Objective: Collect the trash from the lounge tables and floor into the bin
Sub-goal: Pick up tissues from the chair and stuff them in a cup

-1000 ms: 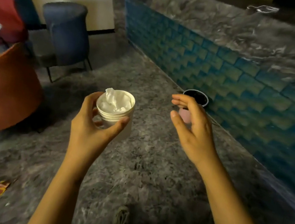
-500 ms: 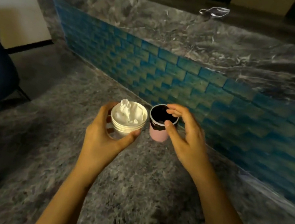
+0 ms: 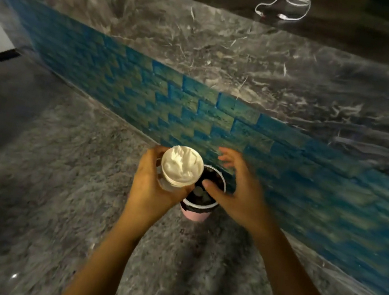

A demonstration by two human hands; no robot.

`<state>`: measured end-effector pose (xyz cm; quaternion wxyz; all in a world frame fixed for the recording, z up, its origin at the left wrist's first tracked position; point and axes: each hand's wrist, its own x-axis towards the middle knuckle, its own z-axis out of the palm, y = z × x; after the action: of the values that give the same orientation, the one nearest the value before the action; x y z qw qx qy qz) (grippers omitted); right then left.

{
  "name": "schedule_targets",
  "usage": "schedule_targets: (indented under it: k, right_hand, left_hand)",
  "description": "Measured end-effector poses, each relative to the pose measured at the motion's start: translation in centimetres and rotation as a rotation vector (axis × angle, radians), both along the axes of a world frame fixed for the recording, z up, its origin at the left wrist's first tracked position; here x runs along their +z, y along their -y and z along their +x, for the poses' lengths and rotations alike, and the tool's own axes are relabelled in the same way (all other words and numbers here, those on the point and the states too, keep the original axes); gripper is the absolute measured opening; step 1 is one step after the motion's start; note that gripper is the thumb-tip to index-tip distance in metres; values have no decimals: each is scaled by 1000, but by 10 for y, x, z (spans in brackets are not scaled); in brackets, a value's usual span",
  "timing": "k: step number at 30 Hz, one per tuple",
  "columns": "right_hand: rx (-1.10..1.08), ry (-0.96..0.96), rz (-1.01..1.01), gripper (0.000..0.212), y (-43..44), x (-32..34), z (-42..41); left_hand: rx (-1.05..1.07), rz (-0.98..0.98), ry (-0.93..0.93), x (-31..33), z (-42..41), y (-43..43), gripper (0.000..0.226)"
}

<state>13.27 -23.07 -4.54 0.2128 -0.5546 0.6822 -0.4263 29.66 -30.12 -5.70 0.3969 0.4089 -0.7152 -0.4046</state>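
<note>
Left hand [image 3: 153, 188] grips white stacked cups [image 3: 181, 168] — tissue-stuffed — right hand [image 3: 240, 195], grip wide, over pink bin [image 3: 196, 216].

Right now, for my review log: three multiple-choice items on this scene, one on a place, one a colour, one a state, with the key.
1. Where does the bin stand? A) on the floor by the blue tiled wall B) on the counter C) on a chair
2. The bin's outside, below its black liner, is: A) green B) pink C) yellow
3. The left hand is: A) hanging empty B) pressing the wall C) gripping a white cup stuffed with tissue
Key: 1 A, its base sits on the floor against the tiles; 2 B, a pink band shows under the liner; 3 C, its fingers curl round the cup.
</note>
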Motion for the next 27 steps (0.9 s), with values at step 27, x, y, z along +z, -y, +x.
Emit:
schedule_targets:
  k: [27]
  right_hand:
    - [-345, -4, 515, 63, 289, -249, -155]
  left_hand:
    - [64, 88, 218, -130, -116, 295, 64]
